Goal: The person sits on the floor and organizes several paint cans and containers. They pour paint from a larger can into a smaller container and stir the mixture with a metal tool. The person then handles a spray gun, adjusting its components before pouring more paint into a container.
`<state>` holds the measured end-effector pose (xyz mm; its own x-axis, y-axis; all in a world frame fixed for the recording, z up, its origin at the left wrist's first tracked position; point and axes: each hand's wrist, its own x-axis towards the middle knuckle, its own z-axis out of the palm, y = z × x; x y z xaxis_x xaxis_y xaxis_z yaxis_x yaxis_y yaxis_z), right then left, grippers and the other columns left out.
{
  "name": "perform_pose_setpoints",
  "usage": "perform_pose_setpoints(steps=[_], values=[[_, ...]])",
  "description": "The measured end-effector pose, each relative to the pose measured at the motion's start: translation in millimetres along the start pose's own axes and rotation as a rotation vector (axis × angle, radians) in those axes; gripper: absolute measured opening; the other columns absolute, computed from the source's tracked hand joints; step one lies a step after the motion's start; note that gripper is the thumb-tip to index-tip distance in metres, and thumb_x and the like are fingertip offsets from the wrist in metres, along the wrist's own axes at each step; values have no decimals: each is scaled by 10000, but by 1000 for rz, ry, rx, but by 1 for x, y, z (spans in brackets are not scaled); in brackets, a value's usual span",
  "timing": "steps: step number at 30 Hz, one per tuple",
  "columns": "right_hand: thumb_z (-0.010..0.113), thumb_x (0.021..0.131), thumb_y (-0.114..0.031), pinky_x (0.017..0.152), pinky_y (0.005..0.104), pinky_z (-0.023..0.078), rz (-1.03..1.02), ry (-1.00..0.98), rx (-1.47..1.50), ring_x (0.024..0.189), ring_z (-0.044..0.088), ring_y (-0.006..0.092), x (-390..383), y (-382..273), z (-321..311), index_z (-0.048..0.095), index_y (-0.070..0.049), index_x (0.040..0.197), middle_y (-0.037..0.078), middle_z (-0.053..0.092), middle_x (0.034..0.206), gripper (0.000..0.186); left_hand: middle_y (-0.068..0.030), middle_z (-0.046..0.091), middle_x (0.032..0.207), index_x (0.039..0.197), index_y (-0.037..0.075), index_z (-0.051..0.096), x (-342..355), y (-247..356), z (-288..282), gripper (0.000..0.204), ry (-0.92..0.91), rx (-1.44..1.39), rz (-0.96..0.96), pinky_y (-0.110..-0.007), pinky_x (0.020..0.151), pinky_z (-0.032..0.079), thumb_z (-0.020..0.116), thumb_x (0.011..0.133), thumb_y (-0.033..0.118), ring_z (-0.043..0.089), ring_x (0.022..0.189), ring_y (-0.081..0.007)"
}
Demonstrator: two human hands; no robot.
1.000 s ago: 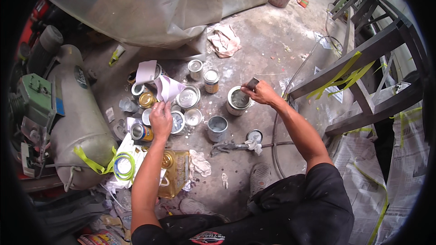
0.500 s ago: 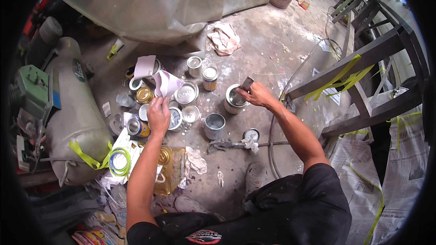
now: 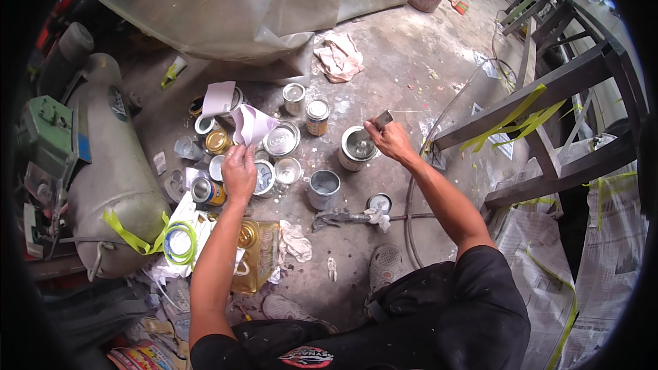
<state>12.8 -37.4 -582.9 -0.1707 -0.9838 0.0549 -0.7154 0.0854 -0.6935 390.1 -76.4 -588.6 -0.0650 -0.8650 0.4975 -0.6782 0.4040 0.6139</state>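
Grey stick (image 3: 384,120), gripped by the right hand (image 3: 393,141) at the open can (image 3: 351,160), frame centre, has shifted rightward, suggesting stirring; left hand (image 3: 239,173), centre-left, pinches lilac paper (image 3: 252,125).

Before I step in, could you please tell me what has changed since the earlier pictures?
Since the picture just before, the right hand has shifted slightly rightward at the open can, carrying the flat tool in its grip along. Nothing was taken up or let go. The left hand still holds the folded pale paper; the other cans stay put.
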Motion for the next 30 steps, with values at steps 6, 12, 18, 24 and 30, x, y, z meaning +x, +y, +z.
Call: perform_pose_setpoints(steps=[6, 12, 18, 24, 30], values=[[622, 963, -326, 624, 454, 505, -58, -216, -135, 673, 672, 394, 12, 8, -14, 716, -43, 962, 224, 669, 744, 298, -177, 611, 812, 826, -29, 617, -1, 0, 0, 191, -5, -32, -23, -438, 677, 454, 642, 948, 115, 596, 741, -370], [633, 960, -375, 678, 455, 525, -173, -74, 32, 756, 696, 377, 2, 6, -4, 719, -42, 978, 211, 698, 814, 344, -160, 581, 746, 803, -37, 596, -1, -3, 0, 234, 15, 11, 16, -395, 612, 435, 646, 954, 134, 575, 638, -320], [614, 979, -353, 710, 443, 533, 11, -287, -269, 816, 703, 374, 18, 10, -23, 724, -61, 1071, 201, 718, 889, 325, -169, 568, 731, 785, -35, 580, -1, -4, 3, 254, 41, 0, 40, -412, 603, 423, 642, 959, 140, 563, 630, -337], [633, 957, -332, 637, 484, 491, -157, -124, -31, 719, 652, 418, 6, 18, -12, 703, -36, 910, 222, 659, 759, 308, -184, 580, 761, 801, -35, 592, 0, 1, 1, 235, 2, 4, 21, -435, 633, 428, 642, 956, 134, 567, 682, -367], [639, 943, -321, 618, 488, 471, -330, 58, -80, 683, 628, 432, 9, 20, -11, 677, -16, 843, 237, 620, 705, 324, -203, 623, 842, 861, -39, 636, -1, 0, -1, 184, -53, 28, -40, -465, 705, 456, 637, 951, 121, 602, 793, -403]])
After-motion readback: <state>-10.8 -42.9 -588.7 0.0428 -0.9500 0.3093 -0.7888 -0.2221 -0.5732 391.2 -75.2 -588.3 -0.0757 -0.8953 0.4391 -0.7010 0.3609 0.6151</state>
